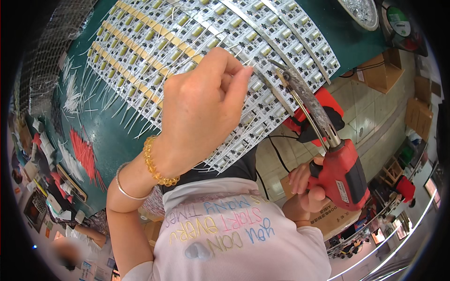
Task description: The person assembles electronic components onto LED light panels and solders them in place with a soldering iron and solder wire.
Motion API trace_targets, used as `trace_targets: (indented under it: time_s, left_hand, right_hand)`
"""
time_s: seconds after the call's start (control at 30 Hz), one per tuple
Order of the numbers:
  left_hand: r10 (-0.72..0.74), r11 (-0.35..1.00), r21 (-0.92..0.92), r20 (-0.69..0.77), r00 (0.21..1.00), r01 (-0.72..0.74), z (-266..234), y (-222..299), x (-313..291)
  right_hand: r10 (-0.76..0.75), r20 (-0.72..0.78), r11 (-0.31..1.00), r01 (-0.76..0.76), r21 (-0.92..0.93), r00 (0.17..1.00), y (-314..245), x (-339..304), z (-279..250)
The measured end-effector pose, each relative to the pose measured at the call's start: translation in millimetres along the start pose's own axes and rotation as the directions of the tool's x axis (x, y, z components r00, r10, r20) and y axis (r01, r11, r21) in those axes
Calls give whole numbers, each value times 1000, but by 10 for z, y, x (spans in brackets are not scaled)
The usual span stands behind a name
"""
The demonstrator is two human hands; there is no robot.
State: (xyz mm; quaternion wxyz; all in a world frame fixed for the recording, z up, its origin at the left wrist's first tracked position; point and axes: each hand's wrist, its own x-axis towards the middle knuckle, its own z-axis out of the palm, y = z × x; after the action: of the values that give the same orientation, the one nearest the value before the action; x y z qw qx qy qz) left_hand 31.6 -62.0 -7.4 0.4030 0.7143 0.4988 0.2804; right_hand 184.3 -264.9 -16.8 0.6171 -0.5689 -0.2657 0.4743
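A large panel of white circuit boards lies before me, set with rows of small yellowish cylindrical parts. Tan strips cross its left side, and thin white wires stick out from many boards. My left hand is over the panel's middle, thumb and forefinger pinched together on what looks like a thin white wire, mostly hidden by the fingers. At the lower right, my right hand grips a red and black soldering gun. Its tip points at the boards, just right of my left fingertips.
On the green table lie bundles of white wires and red wires. A tray and a spool with a green label stand far right. Beyond the right edge are cardboard boxes; another person is lower left.
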Motion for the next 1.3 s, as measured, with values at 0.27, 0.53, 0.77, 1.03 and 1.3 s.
trace_targets:
  time_s: [0.27,0.53,0.77,1.03,1.3]
  left_hand:
    - [177,972,152,36,983,-181,-6,92,-20]
    - [228,944,237,31,973,-229,39,51,-8]
    - [230,945,230,27,973,-230,47,39,-15]
    - [226,947,227,22,974,-225,55,40,-16]
    - [234,945,231,12,972,-230,63,22,-14]
  right_hand:
    - [-34,-54,999,32,-40,998,-38,-96,-46]
    - [3,42,998,-1,-57,999,47,-136,-204]
    - [-27,30,995,30,-92,999,-9,-47,-120]
    - [18,-54,999,-15,52,998,96,-148,-196]
    - [6,1,984,-6,-178,1000,-128,17,45]
